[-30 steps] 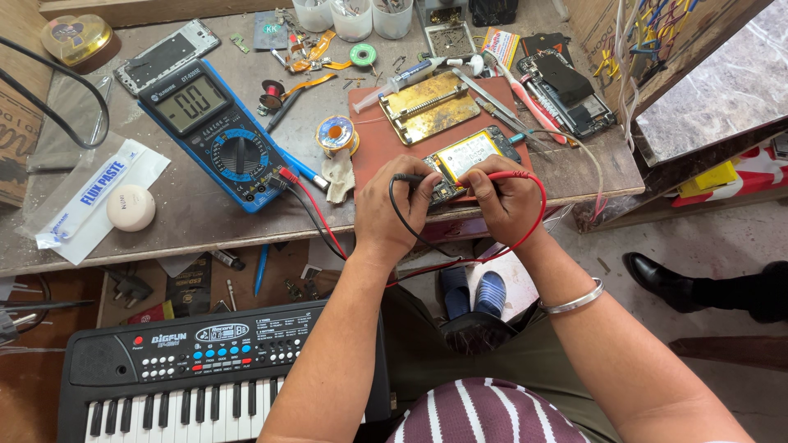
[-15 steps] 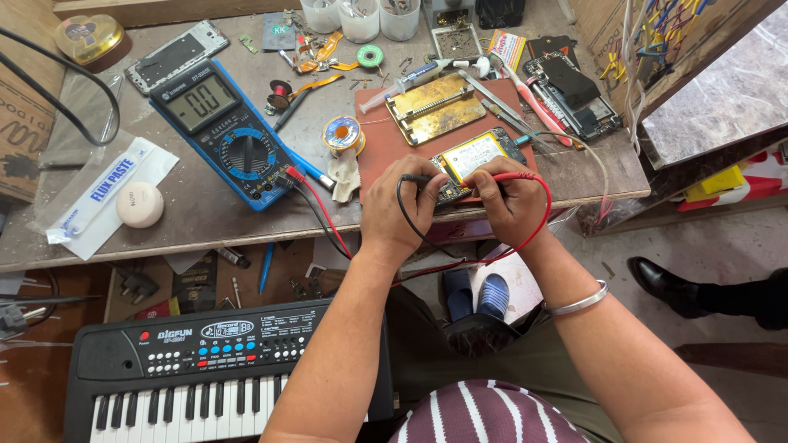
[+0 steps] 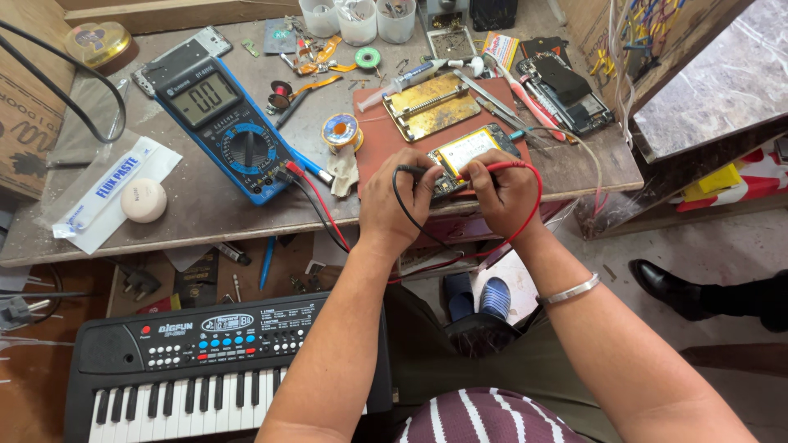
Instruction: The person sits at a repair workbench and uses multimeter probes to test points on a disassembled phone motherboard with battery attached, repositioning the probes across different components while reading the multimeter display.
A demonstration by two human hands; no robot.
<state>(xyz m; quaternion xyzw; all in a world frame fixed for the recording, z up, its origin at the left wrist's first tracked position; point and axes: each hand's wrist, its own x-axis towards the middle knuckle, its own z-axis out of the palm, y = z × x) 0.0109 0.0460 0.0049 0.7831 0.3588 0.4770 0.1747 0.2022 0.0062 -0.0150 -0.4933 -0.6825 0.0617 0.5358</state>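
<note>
1. Left hand (image 3: 394,201), centre of frame: fingers curled shut round the black probe (image 3: 408,169), tip aimed right at the opened phone (image 3: 469,156).
2. Right hand (image 3: 501,190), just right of the left: closed in a pinch on the red probe (image 3: 502,166), tip pointing left onto the same phone. Silver bangle (image 3: 570,290) on that wrist, lower right of centre.
3. Opened phone lies at the near edge of the reddish-brown mat (image 3: 373,135), centre-right of the bench, yellow battery up, slightly tilted. Both hands touch or just overlap its near side; exact contact pts hidden by fingers.
4. Red and black leads (image 3: 316,205) run from the probes down over the bench edge & back up-left to the blue multimeter (image 3: 226,127), upper left of centre, lying at an angle w/ display toward the top.
5. Beside the mat, left: solder spool (image 3: 341,130). On the mat, above the phone: brass-coloured holder plate (image 3: 431,105); a syringe (image 3: 406,82) lies across its upper-left corner.
6. Upper right of bench: another opened phone (image 3: 566,92); tweezers (image 3: 492,102) betw. it and the plate.
7. Left side of bench: white round puck (image 3: 143,200) next to a flat white packet (image 3: 115,189); gold tin (image 3: 98,41) at upper left.
8. Top centre: white cups (image 3: 357,16) holding small parts.
9. Lower left of frame, below the bench (image 3: 205,213): black toy keyboard (image 3: 189,361).
10. Right edge: black shoe (image 3: 661,283) of another person on the floor, well apart from the hands.
</note>
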